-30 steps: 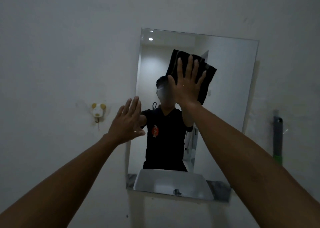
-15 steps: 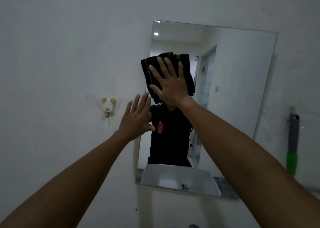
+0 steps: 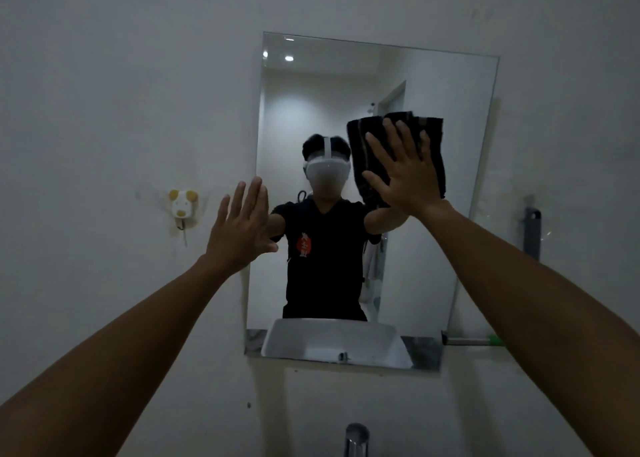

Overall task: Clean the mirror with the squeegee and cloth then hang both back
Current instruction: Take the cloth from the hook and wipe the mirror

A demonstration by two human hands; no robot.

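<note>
Mirror [image 3: 426, 269] glass fills the wall ahead of me. I press my right hand [image 3: 405, 176], fingers spread flat, on the dark cloth [image 3: 363, 144] near its upper right edge so the whole fold wipes. My left hand [image 3: 239, 229], open and empty, braces at the left edge. The squeegee [image 3: 532, 234] hangs on the wall beyond the right edge; a small hook [image 3: 182, 207] waits left, probably for the cloth.

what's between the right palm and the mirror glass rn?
The folded dark cloth: the head view shows the right hand pressed flat on it against the mirror. Fingers spread, not gripping.
</note>
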